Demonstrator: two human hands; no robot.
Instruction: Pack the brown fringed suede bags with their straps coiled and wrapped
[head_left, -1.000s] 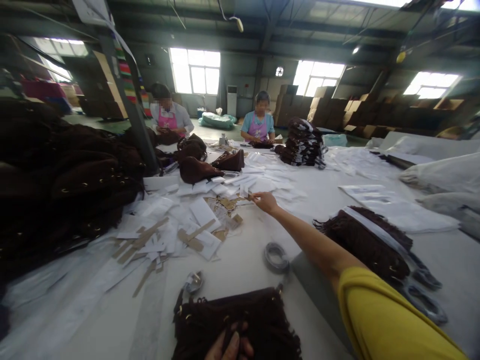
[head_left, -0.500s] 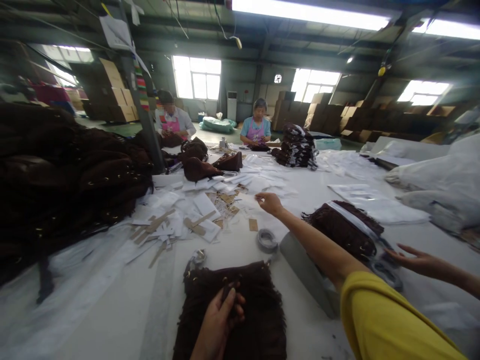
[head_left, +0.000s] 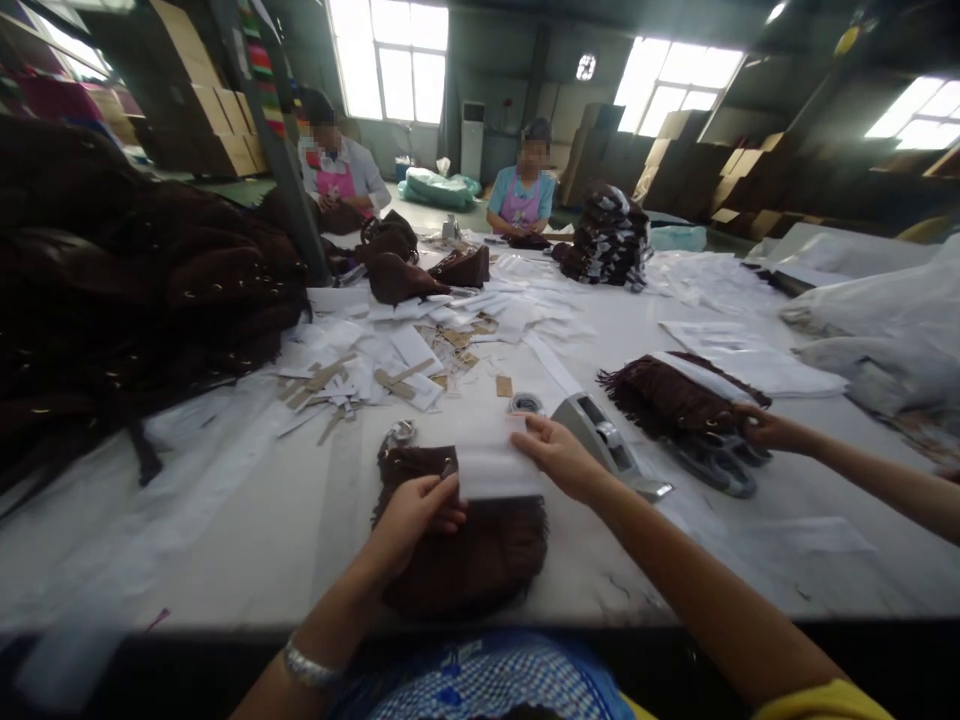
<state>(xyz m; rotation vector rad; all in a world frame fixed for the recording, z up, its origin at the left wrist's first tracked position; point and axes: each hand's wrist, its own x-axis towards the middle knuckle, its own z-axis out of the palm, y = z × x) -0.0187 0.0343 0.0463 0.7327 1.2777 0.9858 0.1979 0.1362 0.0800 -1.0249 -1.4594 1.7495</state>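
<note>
Here, near the front edge of the desk (head_left: pixel 247 520): one brown fringed bag (head_left: pixel 465 560), lying flat, mouth hidden, contents impossible to tell. Across its top, one white sheet (head_left: pixel 495 468). Pinched at its left edge by the left hand (head_left: pixel 416 510), thumb and fingers closed on the paper against the bag. Gripped at its upper right corner by the right hand (head_left: pixel 559 455), fingers likewise clamped on the sheet.

Just beyond the right hand, one grey tape dispenser (head_left: pixel 600 435) and one small tape roll (head_left: pixel 525 403). Further right, a second fringed bag (head_left: pixel 664 395) under a white strip, touched by another person's hand (head_left: pixel 765 430).

On the left, a tall heap of brown bags (head_left: pixel 112 280), too many to count. Mid-desk, scattered white and tan slips (head_left: pixel 390 360). At the far end, two seated people (head_left: pixel 529 190), three loose bags (head_left: pixel 397 280) and one stack of bags (head_left: pixel 611 240).
</note>
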